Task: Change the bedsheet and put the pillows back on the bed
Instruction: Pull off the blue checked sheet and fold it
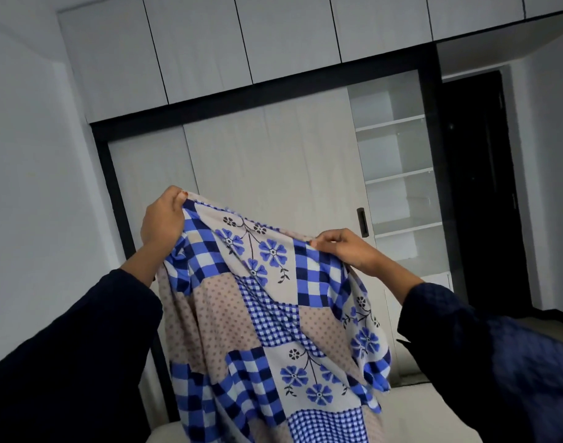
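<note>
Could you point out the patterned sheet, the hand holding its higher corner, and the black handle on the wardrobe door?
patterned sheet point(267, 318), head view, small blue check patch near its middle.
left hand point(162, 220), head view, back of the hand.
black handle point(362, 222), head view, middle of the handle.

The bedsheet point(267, 314) is showing as thin, matt printed cloth, draping in soft creases. The left sleeve point(66, 362) is reading as smooth dark cloth; the right sleeve point(481, 346) is showing a raised, quilted weave. The wardrobe doors point(273, 167) are presenting a pale wood-grain finish, matt and smooth. The frame point(430, 123) around them is appearing black and matt. The glass panel point(398, 155) is reflecting faintly. The upper cabinets point(289, 36) are showing a flat, matt grey surface.
</note>
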